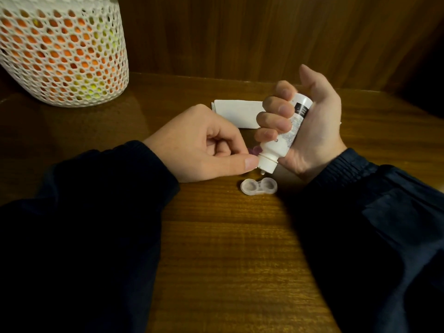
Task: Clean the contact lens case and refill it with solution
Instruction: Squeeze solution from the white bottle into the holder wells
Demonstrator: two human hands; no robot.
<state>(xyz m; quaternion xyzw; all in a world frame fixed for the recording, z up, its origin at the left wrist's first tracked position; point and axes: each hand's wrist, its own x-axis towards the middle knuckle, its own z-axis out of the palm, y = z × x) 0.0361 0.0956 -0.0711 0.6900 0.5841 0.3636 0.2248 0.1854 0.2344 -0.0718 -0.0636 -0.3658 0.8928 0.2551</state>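
Above open lens case (259, 186), right hand (310, 131) holds inverted solution bottle (282, 138).

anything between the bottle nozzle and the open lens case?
Nothing. In the head view the nozzle of the solution bottle hangs above the lens case with only bare wooden table showing in the gap.

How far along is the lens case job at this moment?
Done: the lens case lies open on the table, both wells uncovered; a purple cap seemingly sits behind the hands. In hand: the right hand grips the solution bottle tipped nozzle-down just above the case, with the left hand beside the nozzle. Left: filling both wells and capping them. Whether cleaning happened cannot be told.
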